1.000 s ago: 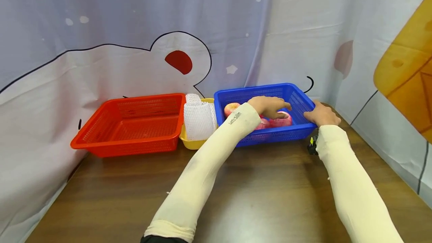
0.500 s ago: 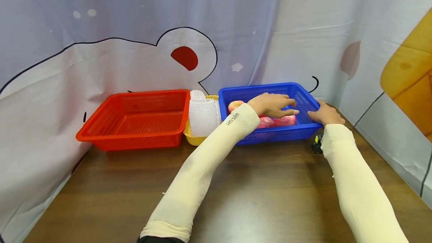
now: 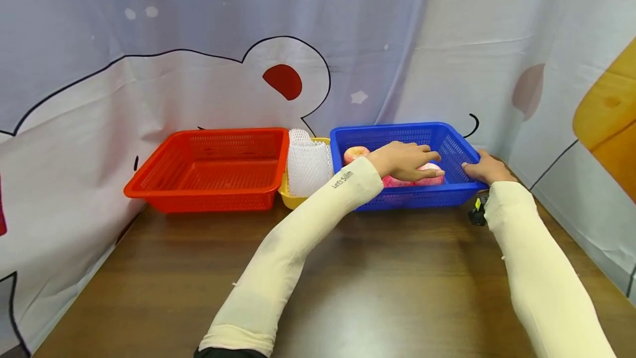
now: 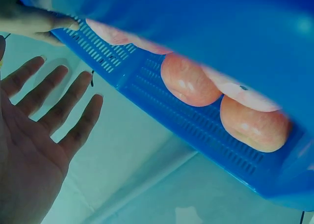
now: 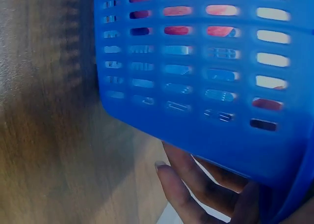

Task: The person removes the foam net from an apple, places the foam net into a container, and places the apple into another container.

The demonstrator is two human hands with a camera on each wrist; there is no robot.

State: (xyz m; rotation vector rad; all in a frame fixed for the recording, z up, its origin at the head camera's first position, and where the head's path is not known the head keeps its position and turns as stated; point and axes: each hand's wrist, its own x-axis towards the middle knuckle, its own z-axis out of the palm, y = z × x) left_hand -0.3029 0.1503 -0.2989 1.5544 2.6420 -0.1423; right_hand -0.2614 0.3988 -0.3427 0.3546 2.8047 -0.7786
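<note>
A blue perforated plastic basket (image 3: 422, 199) stands at the back right, holding several red-and-yellow apples (image 3: 356, 153). My right hand (image 3: 489, 169) grips its right end, thumb over the rim and fingers (image 5: 179, 194) curled under the outside. Over the basket hovers my left hand (image 3: 404, 160), fingers extended and spread, with nothing in it. The left wrist view shows that palm (image 4: 29, 160) beside the rim and apples (image 4: 189, 81) lying against the far wall. In the head view the left hand and forearm hide part of the fruit.
A red basket (image 3: 213, 201) stands at the left on the brown table (image 3: 348, 275). Between the two baskets is a yellow container (image 3: 292, 201) with white foam netting (image 3: 309, 170). A printed curtain (image 3: 199, 87) hangs close behind them.
The head view has turned slightly left, so the baskets appear farther right. My right hand keeps its hold on the blue basket, and my left stays above the apples.
</note>
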